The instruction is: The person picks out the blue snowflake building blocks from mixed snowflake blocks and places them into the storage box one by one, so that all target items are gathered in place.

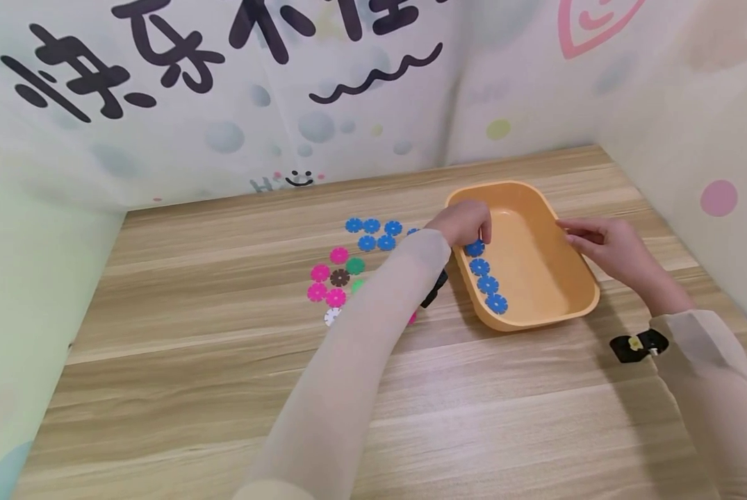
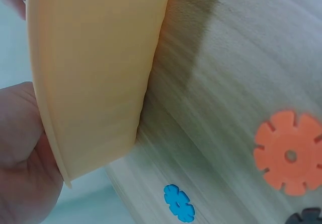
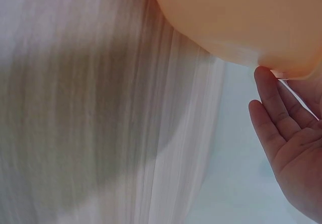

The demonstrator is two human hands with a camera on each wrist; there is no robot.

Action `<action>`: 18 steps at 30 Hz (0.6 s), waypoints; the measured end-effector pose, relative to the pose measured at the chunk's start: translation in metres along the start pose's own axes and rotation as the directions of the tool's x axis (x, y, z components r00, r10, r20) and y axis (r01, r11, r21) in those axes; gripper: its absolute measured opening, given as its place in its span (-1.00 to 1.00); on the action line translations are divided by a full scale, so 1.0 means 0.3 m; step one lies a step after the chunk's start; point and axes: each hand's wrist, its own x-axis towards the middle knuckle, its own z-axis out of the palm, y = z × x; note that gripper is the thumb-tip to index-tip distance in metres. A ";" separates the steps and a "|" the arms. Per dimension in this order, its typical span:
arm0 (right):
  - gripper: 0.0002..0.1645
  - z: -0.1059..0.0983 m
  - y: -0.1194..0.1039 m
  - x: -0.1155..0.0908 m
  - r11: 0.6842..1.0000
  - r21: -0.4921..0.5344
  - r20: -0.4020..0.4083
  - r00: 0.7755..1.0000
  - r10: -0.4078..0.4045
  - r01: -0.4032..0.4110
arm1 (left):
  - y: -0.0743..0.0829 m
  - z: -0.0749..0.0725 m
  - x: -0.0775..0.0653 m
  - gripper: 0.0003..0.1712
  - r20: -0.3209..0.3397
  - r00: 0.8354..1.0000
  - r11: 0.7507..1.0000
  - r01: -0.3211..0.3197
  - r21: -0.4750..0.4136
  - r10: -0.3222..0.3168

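My left hand (image 1: 463,222) reaches over the left rim of an orange plastic tray (image 1: 529,264), its curled fingertips pinching a blue notched disc (image 1: 475,248) at the far end of a row. Several more blue discs (image 1: 488,285) line the tray's left side. In the left wrist view the tray wall (image 2: 95,83) hides those fingertips. My right hand (image 1: 604,246) touches the tray's right rim with its fingertips; the right wrist view shows mostly straight fingers (image 3: 274,98) against the outer wall.
Left of the tray lie loose notched discs: several blue ones (image 1: 371,226), pink ones (image 1: 319,273), a green one (image 1: 355,265), a brown one (image 1: 340,278) and a white one (image 1: 332,317). The left sleeve (image 1: 360,361) covers part of this group. An orange disc (image 2: 274,153) shows beside the tray.
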 end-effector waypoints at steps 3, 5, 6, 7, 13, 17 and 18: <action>-0.63 0.000 0.001 0.000 1.000 0.002 0.002 1.000 0.003 -0.003 | 0.000 0.003 0.003 -0.66 -0.002 1.000 1.000 -0.001 0.018 0.001; -0.62 -0.001 0.003 0.001 1.000 0.003 0.003 1.000 0.005 -0.005 | 0.000 0.006 0.007 -0.66 -0.002 1.000 1.000 0.008 0.025 -0.008; -0.62 -0.001 0.004 0.002 1.000 0.003 0.004 1.000 0.005 -0.005 | 0.001 0.007 0.008 -0.67 -0.001 1.000 1.000 0.015 0.025 -0.015; -0.62 -0.001 0.005 0.003 1.000 0.002 0.005 1.000 0.005 -0.005 | 0.001 0.007 0.008 -0.68 0.000 1.000 0.999 0.023 0.026 -0.023; -0.63 -0.003 0.001 0.003 1.000 -0.005 0.001 1.000 0.000 0.000 | 0.009 0.008 0.001 -0.71 0.008 0.998 0.998 0.064 0.014 -0.064; -0.63 -0.002 0.002 0.003 1.000 -0.004 0.000 1.000 -0.005 0.005 | 0.012 0.007 -0.002 -0.70 0.017 0.997 0.997 0.074 0.008 -0.074; -0.63 -0.001 0.002 0.003 1.000 -0.004 -0.001 1.000 -0.007 0.007 | 0.012 0.007 -0.003 -0.71 0.020 0.997 0.997 0.074 0.007 -0.074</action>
